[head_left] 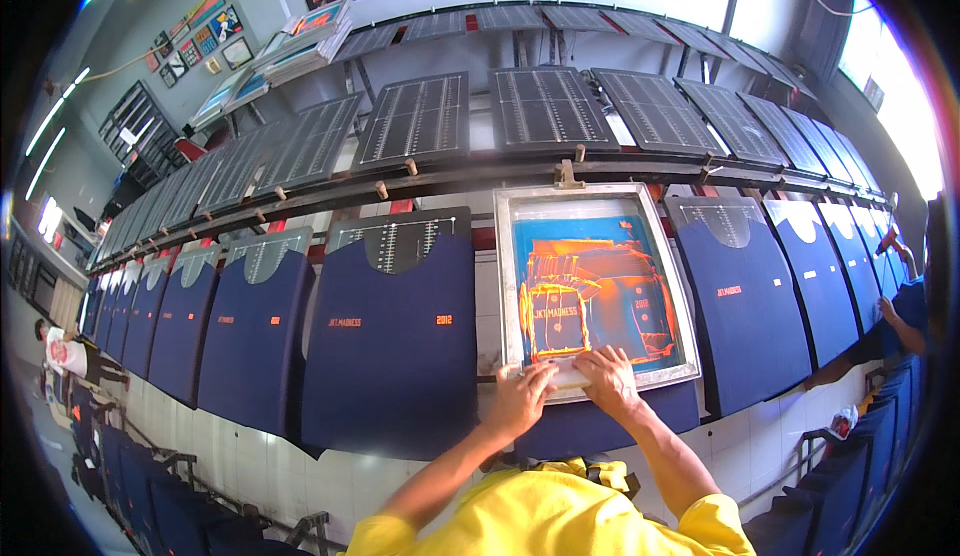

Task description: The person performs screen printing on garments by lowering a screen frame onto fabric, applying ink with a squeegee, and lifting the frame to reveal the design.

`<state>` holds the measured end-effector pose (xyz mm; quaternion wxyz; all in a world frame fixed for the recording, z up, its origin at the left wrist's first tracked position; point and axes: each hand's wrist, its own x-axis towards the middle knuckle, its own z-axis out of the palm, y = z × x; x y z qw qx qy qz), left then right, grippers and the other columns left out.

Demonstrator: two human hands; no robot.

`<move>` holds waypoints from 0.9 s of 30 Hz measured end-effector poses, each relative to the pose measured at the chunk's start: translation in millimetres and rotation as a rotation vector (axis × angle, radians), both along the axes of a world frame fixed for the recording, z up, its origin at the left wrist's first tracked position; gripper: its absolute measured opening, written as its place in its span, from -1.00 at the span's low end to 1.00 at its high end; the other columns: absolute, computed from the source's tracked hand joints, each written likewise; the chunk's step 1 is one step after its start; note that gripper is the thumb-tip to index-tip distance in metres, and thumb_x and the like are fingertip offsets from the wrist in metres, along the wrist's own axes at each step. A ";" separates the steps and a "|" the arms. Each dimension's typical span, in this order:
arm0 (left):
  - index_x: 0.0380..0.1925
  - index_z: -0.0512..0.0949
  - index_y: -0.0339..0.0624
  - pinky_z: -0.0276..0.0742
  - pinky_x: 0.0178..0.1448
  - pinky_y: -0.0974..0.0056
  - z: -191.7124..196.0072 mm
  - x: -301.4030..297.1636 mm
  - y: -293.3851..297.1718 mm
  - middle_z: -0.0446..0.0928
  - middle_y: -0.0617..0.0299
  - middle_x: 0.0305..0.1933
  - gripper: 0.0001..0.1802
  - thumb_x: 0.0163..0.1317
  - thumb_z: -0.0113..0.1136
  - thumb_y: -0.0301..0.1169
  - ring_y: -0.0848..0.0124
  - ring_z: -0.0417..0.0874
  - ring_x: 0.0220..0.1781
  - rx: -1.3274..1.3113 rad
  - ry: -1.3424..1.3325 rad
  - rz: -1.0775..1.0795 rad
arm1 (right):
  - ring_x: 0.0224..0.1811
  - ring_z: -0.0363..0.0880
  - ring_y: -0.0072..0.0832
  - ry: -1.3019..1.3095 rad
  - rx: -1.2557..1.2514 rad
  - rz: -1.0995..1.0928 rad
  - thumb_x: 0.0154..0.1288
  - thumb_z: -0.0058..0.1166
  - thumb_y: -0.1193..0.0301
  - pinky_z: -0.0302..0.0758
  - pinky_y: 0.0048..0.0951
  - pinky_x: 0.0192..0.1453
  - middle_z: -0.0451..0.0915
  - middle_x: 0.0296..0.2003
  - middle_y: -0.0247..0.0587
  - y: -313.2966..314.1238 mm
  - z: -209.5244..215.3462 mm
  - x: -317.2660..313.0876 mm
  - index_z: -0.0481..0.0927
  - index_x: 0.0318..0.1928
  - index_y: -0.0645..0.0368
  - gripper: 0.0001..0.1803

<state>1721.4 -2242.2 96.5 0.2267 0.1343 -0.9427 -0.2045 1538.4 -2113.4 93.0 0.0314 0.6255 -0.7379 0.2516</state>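
Note:
A screen-printing frame [509,286] with a pale metal rim lies over a navy T-shirt [612,424] on a board in front of me. Its blue mesh [590,231] carries smears of orange ink [545,248]. Both my hands grip a pale squeegee [568,372] at the frame's near end, its blade hidden. My left hand [520,401] closes over the left part of the squeegee, and my right hand [607,380] closes over the right part. The frame's far end sits at a metal clamp [568,176] on the rail.
Navy shirts with small orange prints, such as one shirt [390,356] at left and another shirt [745,306] at right, lie on a long row of boards. Dark boards [553,111] line the rail's far side. A person [905,311] stands at far right, another person [70,351] at far left.

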 end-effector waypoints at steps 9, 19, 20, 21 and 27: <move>0.09 0.55 -0.07 0.17 0.38 0.02 -33.8 24.5 24.1 0.56 0.33 0.26 -0.60 0.24 0.33 -0.36 0.41 0.50 0.37 -0.087 0.009 -0.041 | 0.20 0.47 -0.16 -0.058 0.113 -0.017 -0.06 0.50 0.10 0.38 -0.10 0.30 0.54 0.14 -0.24 30.0 -8.8 31.9 0.57 0.14 0.14 -0.26; 0.20 0.49 -0.33 0.44 0.33 0.17 -52.9 13.4 -41.7 0.51 -0.11 0.27 -0.54 0.51 0.03 -0.20 0.14 0.53 0.32 0.589 0.288 0.423 | 0.09 0.53 -0.16 0.002 -0.122 -0.590 0.29 0.21 0.31 0.44 -0.11 0.13 0.57 0.04 -0.12 68.5 -36.8 -108.2 0.56 0.08 0.15 -0.62; 0.32 0.38 -0.42 0.34 0.44 0.14 -56.5 13.0 -49.8 0.45 -0.20 0.34 -0.37 0.52 0.00 -0.08 0.08 0.44 0.41 0.681 0.158 0.446 | 0.09 0.53 -0.16 0.011 -0.071 -0.682 0.33 0.15 0.34 0.44 -0.09 0.12 0.57 0.02 -0.12 73.4 -43.7 -123.9 0.56 0.08 0.16 -0.65; 0.32 0.37 -0.44 0.31 0.46 0.14 -61.2 8.1 -53.3 0.43 -0.21 0.36 -0.36 0.51 0.01 -0.07 0.08 0.43 0.43 0.737 0.175 0.437 | 0.09 0.53 -0.15 0.048 -0.010 -0.781 0.37 0.09 0.37 0.44 -0.08 0.11 0.57 -0.01 -0.13 77.4 -50.6 -138.2 0.56 0.09 0.18 -0.68; 0.34 0.34 -0.50 0.24 0.51 0.20 -81.9 -5.5 -64.8 0.41 -0.17 0.39 -0.33 0.51 0.03 -0.09 0.21 0.41 0.44 1.038 0.177 0.496 | 0.00 0.57 -0.03 -0.297 -0.126 -0.847 0.46 -0.05 0.41 0.50 -0.12 0.09 0.59 -0.10 0.03 82.3 -101.5 -168.9 0.58 0.05 0.25 -0.72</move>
